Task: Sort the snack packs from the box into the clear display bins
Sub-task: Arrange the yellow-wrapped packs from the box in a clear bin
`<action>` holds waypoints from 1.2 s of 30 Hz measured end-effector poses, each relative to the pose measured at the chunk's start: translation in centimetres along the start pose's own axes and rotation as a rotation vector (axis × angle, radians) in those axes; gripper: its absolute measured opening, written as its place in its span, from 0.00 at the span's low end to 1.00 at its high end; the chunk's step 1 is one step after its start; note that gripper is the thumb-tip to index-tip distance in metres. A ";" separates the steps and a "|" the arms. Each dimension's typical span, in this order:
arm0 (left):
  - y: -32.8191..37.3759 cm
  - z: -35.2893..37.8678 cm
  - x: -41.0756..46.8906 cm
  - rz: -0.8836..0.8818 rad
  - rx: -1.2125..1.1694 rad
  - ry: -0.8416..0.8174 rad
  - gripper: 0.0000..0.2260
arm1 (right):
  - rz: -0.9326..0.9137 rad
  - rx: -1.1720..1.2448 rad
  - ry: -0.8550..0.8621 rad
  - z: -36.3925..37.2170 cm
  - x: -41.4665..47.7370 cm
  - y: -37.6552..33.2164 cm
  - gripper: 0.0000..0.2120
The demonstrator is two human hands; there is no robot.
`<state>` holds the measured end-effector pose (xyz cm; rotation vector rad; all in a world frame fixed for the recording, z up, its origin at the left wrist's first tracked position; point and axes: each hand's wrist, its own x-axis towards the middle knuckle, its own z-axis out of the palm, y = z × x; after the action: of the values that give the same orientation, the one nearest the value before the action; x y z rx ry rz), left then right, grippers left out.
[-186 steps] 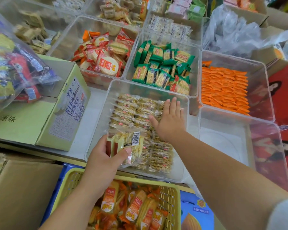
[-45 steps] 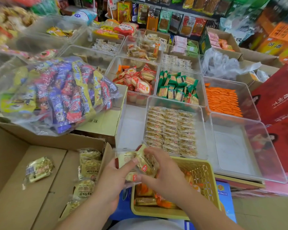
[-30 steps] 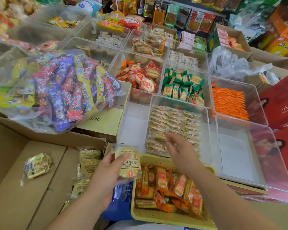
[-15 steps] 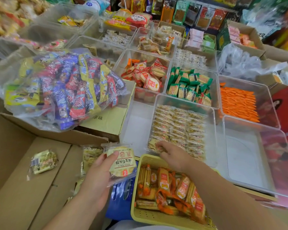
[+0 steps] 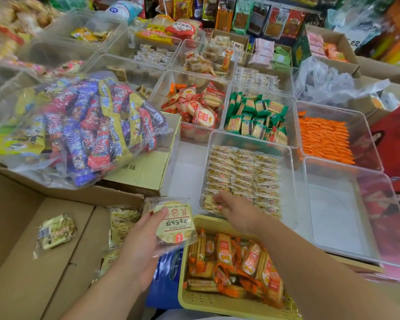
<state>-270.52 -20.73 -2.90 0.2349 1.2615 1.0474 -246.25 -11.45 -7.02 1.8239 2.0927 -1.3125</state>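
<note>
One pack: clasped in left hand grip, over box right edge.
Right hand: fingertips on binned packs, bin near-left corner; grip unclear.
Basket: yellow, snack-filled, beneath right forearm.

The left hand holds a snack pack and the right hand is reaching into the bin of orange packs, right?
Not quite. The right hand reaches into the bin of pale yellow packs, not the one with the orange packs. The left hand does hold a snack pack. The head view shows it.
</note>
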 end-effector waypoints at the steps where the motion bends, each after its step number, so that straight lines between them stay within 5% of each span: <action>1: 0.0 0.1 0.0 -0.011 0.005 0.001 0.11 | -0.007 -0.009 0.014 0.1 -0.1 -0.2 0.23; 6: 0.0 0.9 0.0 -0.043 -0.025 0.006 0.13 | -0.130 0.013 0.242 0.6 -2.6 -2.1 0.26; 15: -0.6 4.3 1.7 -0.120 -0.003 -0.217 0.17 | -0.413 0.071 0.216 2.4 -7.5 -4.2 0.38; 19: -0.7 6.2 3.4 -0.031 0.306 -0.286 0.20 | -0.344 0.134 0.399 1.8 -6.6 -2.5 0.26; 23: -0.7 6.9 6.3 0.189 0.626 -0.047 0.10 | -0.204 0.060 0.478 -0.5 -4.4 -0.7 0.22; 27: -1.7 6.8 9.7 0.105 0.799 0.027 0.17 | -0.005 -0.011 0.399 -1.5 -0.4 0.3 0.23; 32: -3.3 6.6 11.3 0.117 0.967 0.017 0.01 | 0.088 0.015 0.221 -0.5 3.2 0.6 0.25; 36: -3.6 6.3 11.5 0.164 1.024 0.067 0.05 | 0.085 0.033 0.178 -0.2 3.6 0.8 0.25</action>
<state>-264.02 -11.69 -10.70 1.0985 1.7755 0.4540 -246.55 -8.56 -9.32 2.0899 2.0599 -1.2132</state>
